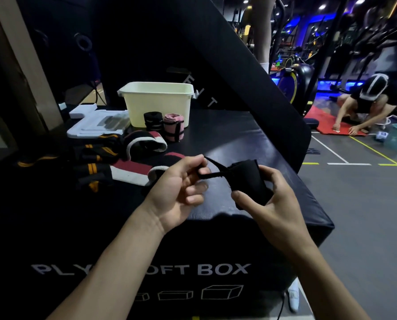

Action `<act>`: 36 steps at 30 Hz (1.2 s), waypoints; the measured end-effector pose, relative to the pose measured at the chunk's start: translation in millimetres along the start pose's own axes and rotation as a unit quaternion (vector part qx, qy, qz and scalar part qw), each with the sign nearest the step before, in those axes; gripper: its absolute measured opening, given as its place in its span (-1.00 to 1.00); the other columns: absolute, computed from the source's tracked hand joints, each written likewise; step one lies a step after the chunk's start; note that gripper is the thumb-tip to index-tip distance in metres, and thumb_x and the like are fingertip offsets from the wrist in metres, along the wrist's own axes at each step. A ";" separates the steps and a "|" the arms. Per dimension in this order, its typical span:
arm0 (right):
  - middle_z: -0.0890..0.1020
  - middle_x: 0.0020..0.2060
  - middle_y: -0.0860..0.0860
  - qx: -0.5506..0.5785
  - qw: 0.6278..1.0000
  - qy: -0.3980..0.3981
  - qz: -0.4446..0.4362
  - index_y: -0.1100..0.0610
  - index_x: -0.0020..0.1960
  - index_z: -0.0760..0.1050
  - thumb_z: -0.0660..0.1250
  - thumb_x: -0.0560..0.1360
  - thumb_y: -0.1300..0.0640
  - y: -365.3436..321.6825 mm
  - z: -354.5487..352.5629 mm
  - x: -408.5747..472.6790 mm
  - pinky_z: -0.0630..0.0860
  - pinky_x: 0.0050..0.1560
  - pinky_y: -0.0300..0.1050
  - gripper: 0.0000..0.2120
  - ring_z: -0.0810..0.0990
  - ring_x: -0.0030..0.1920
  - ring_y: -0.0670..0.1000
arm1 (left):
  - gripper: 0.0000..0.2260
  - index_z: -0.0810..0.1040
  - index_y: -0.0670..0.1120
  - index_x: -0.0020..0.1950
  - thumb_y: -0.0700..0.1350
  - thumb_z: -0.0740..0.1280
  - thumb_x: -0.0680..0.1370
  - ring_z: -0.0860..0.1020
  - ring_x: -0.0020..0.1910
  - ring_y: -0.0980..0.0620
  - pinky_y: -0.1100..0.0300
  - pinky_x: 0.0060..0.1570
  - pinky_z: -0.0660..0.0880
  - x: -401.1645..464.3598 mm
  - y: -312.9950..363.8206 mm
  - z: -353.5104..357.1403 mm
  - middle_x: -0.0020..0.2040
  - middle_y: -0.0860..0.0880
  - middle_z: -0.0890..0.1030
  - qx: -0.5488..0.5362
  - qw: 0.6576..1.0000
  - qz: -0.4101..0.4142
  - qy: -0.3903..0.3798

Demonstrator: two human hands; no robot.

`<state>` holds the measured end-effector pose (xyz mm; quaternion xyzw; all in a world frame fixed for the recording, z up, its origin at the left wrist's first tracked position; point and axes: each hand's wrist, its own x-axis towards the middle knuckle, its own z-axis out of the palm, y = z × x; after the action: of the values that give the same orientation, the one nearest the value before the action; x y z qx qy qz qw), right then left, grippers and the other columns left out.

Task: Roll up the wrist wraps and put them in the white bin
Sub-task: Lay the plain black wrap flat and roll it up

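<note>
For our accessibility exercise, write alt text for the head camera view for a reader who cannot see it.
Two bare hands hold a rolled black wrist wrap above a black plyo box: the right hand grips the roll, the left hand pinches its thin loop. Behind lie unrolled wraps, two rolled ones and a white bin.

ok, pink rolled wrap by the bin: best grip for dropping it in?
Pinch the pink wrap from above across its round sides. It stands upright on end before the white bin, with a black roll close on its left, so put one finger at the front and the thumb behind.
</note>
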<state>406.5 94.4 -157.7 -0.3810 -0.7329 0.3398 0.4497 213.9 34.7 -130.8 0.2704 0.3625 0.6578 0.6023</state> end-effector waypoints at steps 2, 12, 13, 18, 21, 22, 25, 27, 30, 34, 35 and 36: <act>0.63 0.14 -0.14 0.045 0.999 0.001 -0.001 -0.02 0.30 0.48 0.62 0.37 0.09 -4.6 4.5 -0.5 0.61 0.18 -0.04 -0.44 0.62 0.14 -0.18 | -0.84 0.50 -0.04 -0.17 -0.02 0.32 0.58 0.18 -0.60 0.19 0.35 -0.67 0.09 0.8 -4.2 3.6 -0.36 0.09 0.39 0.023 1.000 -0.008 0.006; 0.69 0.09 0.18 0.393 0.903 -0.154 0.077 0.25 0.31 0.52 0.49 0.42 0.11 -15.7 10.2 -3.0 0.61 0.12 -0.02 -0.50 0.67 0.09 0.13 | -0.78 0.53 -0.08 -0.07 0.05 0.29 0.63 0.26 -0.59 0.21 0.35 -0.63 0.09 14.1 -24.5 5.7 -0.43 0.05 0.39 0.075 0.995 0.058 0.014; 0.68 0.06 0.16 0.409 0.892 -0.172 0.089 0.28 0.33 0.50 0.45 0.45 0.16 -17.4 8.1 -2.9 0.62 0.05 -0.08 -0.52 0.67 0.05 0.09 | -0.77 0.55 -0.10 0.01 0.07 0.35 0.60 0.30 -0.54 0.19 0.33 -0.56 0.11 16.6 -26.5 3.9 -0.37 -0.01 0.43 0.075 0.995 0.064 0.013; 0.65 0.08 0.18 0.426 0.870 -0.212 0.129 0.26 0.37 0.49 0.37 0.48 0.17 -15.8 3.0 -2.1 0.61 -0.11 -0.22 -0.53 0.67 0.00 0.02 | -0.85 0.59 -0.01 -0.09 0.01 0.38 0.64 0.37 -0.46 0.15 0.33 -0.44 0.22 15.7 -32.4 4.3 -0.33 0.01 0.52 0.090 0.990 0.086 0.066; 0.63 0.15 0.18 0.423 0.868 -0.221 0.138 0.20 0.39 0.51 0.34 0.51 0.14 -14.8 4.5 -0.7 0.60 -0.06 -0.23 -0.55 0.62 0.11 0.05 | -0.80 0.56 0.00 -0.11 -0.04 0.26 0.69 0.31 -0.56 0.19 0.37 -0.61 0.15 14.6 -37.5 5.4 -0.42 0.09 0.47 0.109 0.986 0.101 0.080; 0.63 0.15 0.18 0.426 0.866 -0.225 0.133 0.20 0.39 0.51 0.32 0.53 0.14 -15.0 4.9 -0.9 0.59 -0.05 -0.22 -0.56 0.61 0.11 0.04 | -0.80 0.58 0.01 -0.11 -0.05 0.26 0.69 0.34 -0.52 0.18 0.37 -0.57 0.18 14.6 -38.6 5.8 -0.38 0.07 0.49 0.108 0.985 0.104 0.084; 0.61 0.17 0.21 0.431 0.867 -0.219 0.120 0.21 0.39 0.52 0.33 0.56 0.09 -16.1 5.3 -0.8 0.59 0.06 -0.13 -0.57 0.57 0.16 0.10 | -0.73 0.67 0.08 -0.15 -0.07 0.27 0.68 0.44 -0.38 0.14 0.33 -0.43 0.31 13.8 -38.9 4.9 -0.26 0.04 0.57 0.109 0.986 0.101 0.071; 0.61 0.21 0.25 0.435 0.868 -0.211 0.112 0.22 0.38 0.53 0.39 0.55 0.03 -17.5 5.8 -0.8 0.58 0.12 -0.06 -0.54 0.57 0.20 0.14 | -0.66 0.69 0.15 -0.21 -0.10 0.26 0.68 0.45 -0.36 0.15 0.32 -0.41 0.31 14.0 -38.6 2.2 -0.23 0.06 0.58 0.116 0.988 0.091 0.050; 0.67 0.12 0.22 0.447 0.859 -0.217 0.121 0.20 0.25 0.64 0.54 0.41 -0.14 -20.2 5.9 -2.1 0.62 0.07 -0.08 -0.45 0.66 0.09 0.11 | -0.67 0.69 0.12 -0.19 -0.12 0.25 0.68 0.42 -0.35 0.15 0.31 -0.42 0.29 12.3 -38.3 -1.9 -0.24 0.05 0.54 0.112 0.989 0.089 0.034; 0.70 0.04 0.23 0.471 0.819 -0.283 0.169 0.21 0.14 0.69 0.60 0.33 -0.17 -23.3 3.2 -7.9 0.67 -0.06 -0.08 -0.44 0.73 -0.04 0.12 | -0.77 0.60 -0.05 0.13 -0.10 0.43 0.49 0.47 -0.33 0.02 0.16 -0.38 0.31 9.0 -36.6 -6.1 -0.21 -0.06 0.57 0.108 0.991 0.076 -0.028; 0.71 0.01 0.23 0.461 0.816 -0.300 0.178 0.20 0.13 0.70 0.60 0.32 -0.18 -23.2 1.1 -8.4 0.67 -0.08 -0.09 -0.44 0.73 -0.08 0.12 | -0.69 0.59 -0.10 0.16 -0.07 0.45 0.44 0.43 -0.34 -0.04 0.14 -0.38 0.27 8.5 -35.8 -7.4 -0.20 -0.16 0.53 0.131 0.987 0.078 -0.042; 0.72 -0.02 0.22 0.449 0.817 -0.312 0.185 0.19 0.12 0.71 0.60 0.31 -0.20 -22.3 -1.3 -8.4 0.66 -0.10 -0.10 -0.44 0.73 -0.11 0.11 | -0.67 0.61 -0.12 0.13 -0.04 0.47 0.40 0.38 -0.33 -0.09 0.11 -0.36 0.23 8.8 -35.1 -8.7 -0.18 -0.22 0.48 0.154 0.983 0.090 -0.049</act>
<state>404.6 76.7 -141.8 -0.1390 -0.5157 0.8085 0.2469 226.8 42.5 -164.8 0.4233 0.4033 0.6318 0.5089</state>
